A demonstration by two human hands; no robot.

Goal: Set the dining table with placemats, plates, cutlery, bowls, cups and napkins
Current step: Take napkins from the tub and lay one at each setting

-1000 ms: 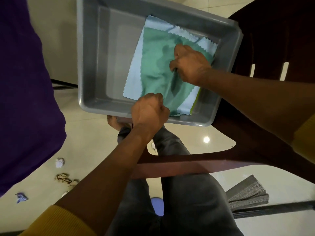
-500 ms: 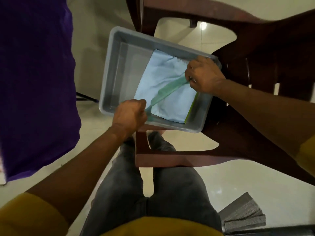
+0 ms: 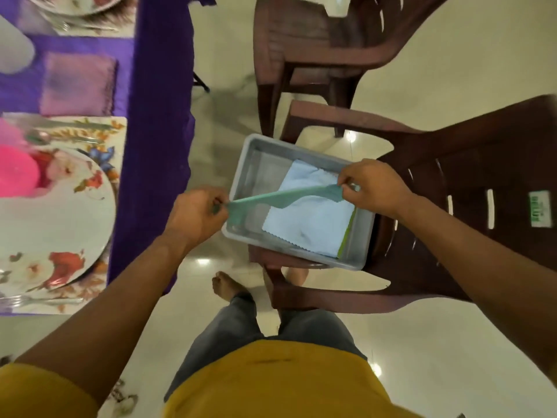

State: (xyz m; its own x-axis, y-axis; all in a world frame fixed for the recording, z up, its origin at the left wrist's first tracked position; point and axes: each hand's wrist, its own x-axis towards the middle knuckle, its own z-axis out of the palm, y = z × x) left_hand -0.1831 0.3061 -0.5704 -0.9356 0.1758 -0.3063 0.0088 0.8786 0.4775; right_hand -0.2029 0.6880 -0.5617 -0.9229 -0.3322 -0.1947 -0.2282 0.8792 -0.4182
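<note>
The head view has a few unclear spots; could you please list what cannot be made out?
- Cloths under the light blue napkin: it covers them; only a green edge shows.
- Pink bowl: cut by the left edge.
- Cutlery: blurred.
- Chair label: too small.

You get dim, warm indoor light; ceiling lamps glare on the glossy floor [image 3: 203,261]; edges blur and bend.
</note>
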